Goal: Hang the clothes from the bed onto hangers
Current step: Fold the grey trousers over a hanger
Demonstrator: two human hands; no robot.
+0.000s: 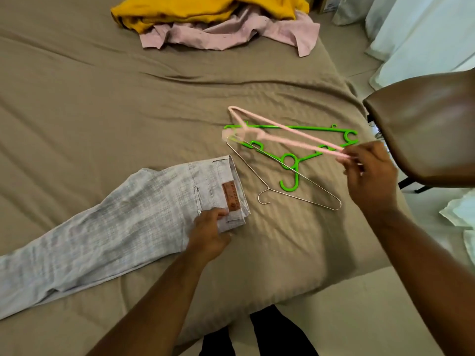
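1. Fingers (356,160) of the right hand (370,181) pinch one end of the pink padded hanger (290,130), which hangs tilted above the two bright green plastic hangers (289,159).
2. The left hand (210,232) curls its fingers on the waistband corner of the light grey folded trousers (128,222), which lie flat on the tan bed sheet (102,98) near its front edge.
3. I judge the step is to bring this hanger to the trousers. To do it well, keep the waistband firmly held, pass the legs through the hanger's opening, and let them fold evenly over the lower bar.
4. The thin metal wire hanger (303,200) lies just beside the waistband; the pink one should pass over it without catching.
5. A crumpled yellow garment (205,9) and a pale pink shirt (231,34) lie heaped at the far side, not yet hung.
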